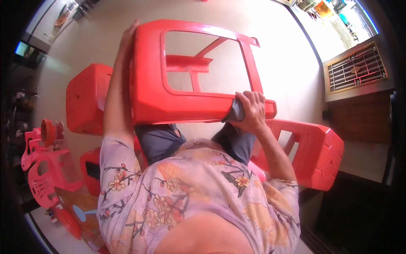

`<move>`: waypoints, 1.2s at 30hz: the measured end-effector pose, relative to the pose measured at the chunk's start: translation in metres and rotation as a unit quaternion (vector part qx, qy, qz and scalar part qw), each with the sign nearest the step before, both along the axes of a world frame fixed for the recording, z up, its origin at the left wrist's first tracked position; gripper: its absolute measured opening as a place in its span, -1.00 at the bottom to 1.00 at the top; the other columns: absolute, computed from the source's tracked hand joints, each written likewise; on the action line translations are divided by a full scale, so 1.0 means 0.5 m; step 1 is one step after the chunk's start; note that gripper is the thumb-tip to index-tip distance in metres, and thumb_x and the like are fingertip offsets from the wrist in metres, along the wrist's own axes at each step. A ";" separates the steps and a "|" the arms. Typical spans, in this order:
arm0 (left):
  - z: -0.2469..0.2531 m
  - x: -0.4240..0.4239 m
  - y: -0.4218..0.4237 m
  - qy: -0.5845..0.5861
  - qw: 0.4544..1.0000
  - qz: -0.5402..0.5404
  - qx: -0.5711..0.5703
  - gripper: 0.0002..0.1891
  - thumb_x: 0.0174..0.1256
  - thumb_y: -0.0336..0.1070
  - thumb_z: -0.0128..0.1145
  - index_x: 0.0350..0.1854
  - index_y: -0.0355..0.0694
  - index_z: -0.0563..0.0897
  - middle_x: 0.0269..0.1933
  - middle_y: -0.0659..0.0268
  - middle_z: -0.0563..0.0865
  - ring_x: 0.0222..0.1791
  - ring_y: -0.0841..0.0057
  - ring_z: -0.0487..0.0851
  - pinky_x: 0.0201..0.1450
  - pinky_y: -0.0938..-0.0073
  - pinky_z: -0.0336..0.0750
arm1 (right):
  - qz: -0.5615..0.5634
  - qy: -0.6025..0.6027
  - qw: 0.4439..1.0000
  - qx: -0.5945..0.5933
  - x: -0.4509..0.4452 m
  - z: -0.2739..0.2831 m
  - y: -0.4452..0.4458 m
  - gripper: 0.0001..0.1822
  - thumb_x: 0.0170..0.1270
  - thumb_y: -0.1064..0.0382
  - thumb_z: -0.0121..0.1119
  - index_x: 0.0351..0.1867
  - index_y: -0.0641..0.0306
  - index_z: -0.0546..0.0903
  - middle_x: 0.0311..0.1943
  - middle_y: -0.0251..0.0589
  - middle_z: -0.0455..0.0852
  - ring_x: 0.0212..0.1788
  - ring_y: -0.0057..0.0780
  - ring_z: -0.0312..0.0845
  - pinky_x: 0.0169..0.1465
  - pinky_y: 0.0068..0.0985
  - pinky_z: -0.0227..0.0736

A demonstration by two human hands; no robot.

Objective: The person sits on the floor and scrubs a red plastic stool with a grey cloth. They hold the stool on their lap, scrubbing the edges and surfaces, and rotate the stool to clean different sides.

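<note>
A red plastic stool [149, 76] lies on its side across my knees, its open side panel turned up and its seat to the left. At the seat's far edge is my left hand [130, 31], holding the stool with its fingers mostly hidden. My right hand [252, 109] grips a folded grey cloth [237, 110] and presses it on the stool leg nearest me. Through the panel's opening the stool's opposite legs and crossbar [187, 63] show.
Another red stool [85, 98] stands to the left, and one more lies tilted [317, 155] at the right. Pink plastic chairs [41, 181] and a red tub [52, 131] are farther left. A barred door panel [356, 68] stands at the right, beside a bright doorway.
</note>
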State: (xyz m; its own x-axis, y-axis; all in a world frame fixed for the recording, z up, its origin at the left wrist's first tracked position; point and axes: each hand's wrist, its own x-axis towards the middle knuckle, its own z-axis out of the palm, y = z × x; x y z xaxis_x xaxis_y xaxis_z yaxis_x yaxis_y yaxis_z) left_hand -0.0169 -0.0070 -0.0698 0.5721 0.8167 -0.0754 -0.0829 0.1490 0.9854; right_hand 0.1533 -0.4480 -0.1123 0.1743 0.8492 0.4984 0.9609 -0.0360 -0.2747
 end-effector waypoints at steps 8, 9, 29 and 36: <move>0.204 -0.171 -0.021 -0.182 0.969 -0.160 -0.035 -0.54 0.52 0.09 -0.05 -0.04 -0.27 0.64 -0.13 0.30 0.73 -0.18 0.48 0.68 -0.11 0.42 0.56 | 0.061 -0.114 0.991 0.040 0.005 0.290 0.098 0.00 -0.51 0.11 0.67 0.21 0.00 0.51 -0.03 -0.15 0.54 0.05 -0.08 0.51 0.19 0.00 0.34; 0.197 -0.126 -0.022 -0.174 0.964 -0.196 -0.040 -0.54 0.52 0.09 -0.06 -0.03 -0.27 0.64 -0.11 0.30 0.73 -0.17 0.47 0.68 -0.09 0.42 0.56 | 0.031 -0.133 0.990 0.026 0.003 0.329 0.081 -0.02 -0.53 0.14 0.66 0.19 0.00 0.54 -0.04 -0.16 0.55 0.06 -0.08 0.52 0.21 -0.01 0.35; -0.041 -0.147 -0.029 0.018 0.996 0.092 0.005 -0.36 0.55 0.22 -0.26 0.22 -0.28 0.54 0.13 0.27 0.67 0.05 0.35 0.64 0.15 0.29 0.49 | 0.098 0.123 0.952 -0.263 0.169 0.429 0.190 -0.06 -0.55 0.27 0.62 0.15 0.17 0.55 -0.03 -0.15 0.67 0.02 -0.24 0.59 0.19 -0.34 0.48; 0.181 -0.132 -0.160 -0.016 0.932 -0.192 0.308 -0.15 0.48 0.42 -0.39 0.07 -0.35 0.67 0.12 0.05 0.68 0.12 0.27 0.62 0.23 0.26 0.44 | 0.111 0.168 0.942 -0.267 0.186 0.409 0.214 0.01 -0.56 0.18 0.65 0.20 0.21 0.55 0.03 -0.02 0.67 0.05 -0.15 0.62 0.21 -0.35 0.46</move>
State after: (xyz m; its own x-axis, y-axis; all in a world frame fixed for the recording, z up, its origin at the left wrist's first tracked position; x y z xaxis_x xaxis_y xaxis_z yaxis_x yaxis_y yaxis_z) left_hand -0.0830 -0.0870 0.0209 0.8251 0.4336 0.3621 -0.1713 -0.4188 0.8918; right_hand 0.2462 -0.3412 0.0921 0.0343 0.9975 -0.0617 0.8226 -0.0632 -0.5651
